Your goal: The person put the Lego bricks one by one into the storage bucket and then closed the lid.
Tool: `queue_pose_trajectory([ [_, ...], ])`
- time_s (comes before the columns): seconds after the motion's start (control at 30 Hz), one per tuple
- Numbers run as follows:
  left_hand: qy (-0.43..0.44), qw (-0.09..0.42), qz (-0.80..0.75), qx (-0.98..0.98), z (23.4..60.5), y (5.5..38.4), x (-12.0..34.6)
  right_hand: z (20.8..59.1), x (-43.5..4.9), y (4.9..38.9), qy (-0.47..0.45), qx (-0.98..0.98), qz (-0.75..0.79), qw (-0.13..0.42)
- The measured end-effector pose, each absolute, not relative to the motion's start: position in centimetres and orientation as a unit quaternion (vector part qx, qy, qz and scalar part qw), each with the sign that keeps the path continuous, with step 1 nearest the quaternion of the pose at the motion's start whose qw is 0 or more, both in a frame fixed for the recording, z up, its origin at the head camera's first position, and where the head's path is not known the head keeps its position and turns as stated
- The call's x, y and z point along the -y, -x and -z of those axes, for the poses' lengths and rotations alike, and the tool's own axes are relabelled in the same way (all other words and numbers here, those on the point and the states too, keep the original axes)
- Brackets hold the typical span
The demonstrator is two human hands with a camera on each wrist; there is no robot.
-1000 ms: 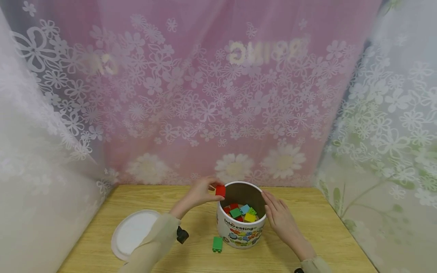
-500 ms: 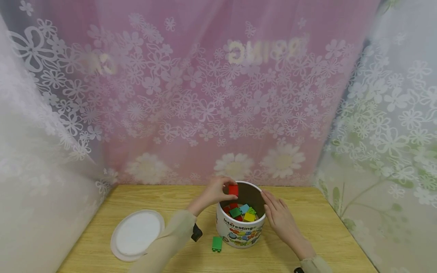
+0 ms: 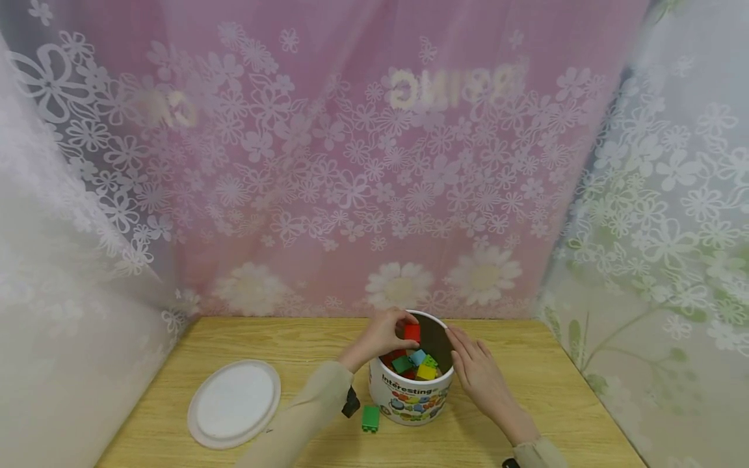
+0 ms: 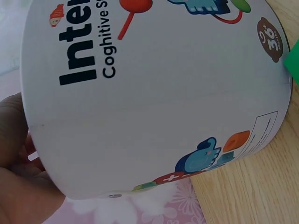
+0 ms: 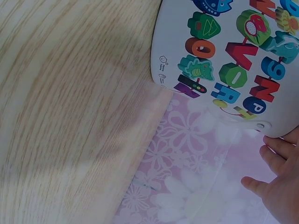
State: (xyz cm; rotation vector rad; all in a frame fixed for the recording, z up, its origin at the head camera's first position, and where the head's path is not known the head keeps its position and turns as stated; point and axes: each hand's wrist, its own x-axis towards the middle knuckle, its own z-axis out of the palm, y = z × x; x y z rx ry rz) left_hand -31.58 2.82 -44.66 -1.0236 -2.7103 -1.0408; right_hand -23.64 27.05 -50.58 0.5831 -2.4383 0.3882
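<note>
A red building block point(image 3: 412, 333) is pinched between the thumb and fingers of my left hand point(image 3: 383, 338), inside the mouth of a white round bucket point(image 3: 409, 395). Below it in the bucket lie several blocks, among them a yellow block point(image 3: 426, 372) and a light blue block point(image 3: 418, 357). My right hand point(image 3: 482, 377) rests on the bucket's right rim with fairly straight fingers. In the right wrist view, its fingertips touch the printed wall. The bucket wall point(image 4: 154, 107) hides most of my left hand and the red block in the left wrist view.
A green block point(image 3: 370, 418) lies on the wooden table point(image 3: 497, 448) just in front of the bucket, at its left. Farther left is a round white lid point(image 3: 234, 402). Floral curtains point(image 3: 363, 195) enclose the table at the back and sides.
My left hand has carried the red block rightward, from the bucket's left rim into its opening, and slightly down in the last half second. The right hand has stayed on the rim.
</note>
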Motion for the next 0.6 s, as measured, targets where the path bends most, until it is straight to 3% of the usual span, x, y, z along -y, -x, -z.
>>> queue_pose_trajectory([
  [0.6,0.332,0.045,0.347,0.876,45.13,31.41,-3.75,50.58,-27.11,23.63,-0.221,0.915,-0.147,0.304],
])
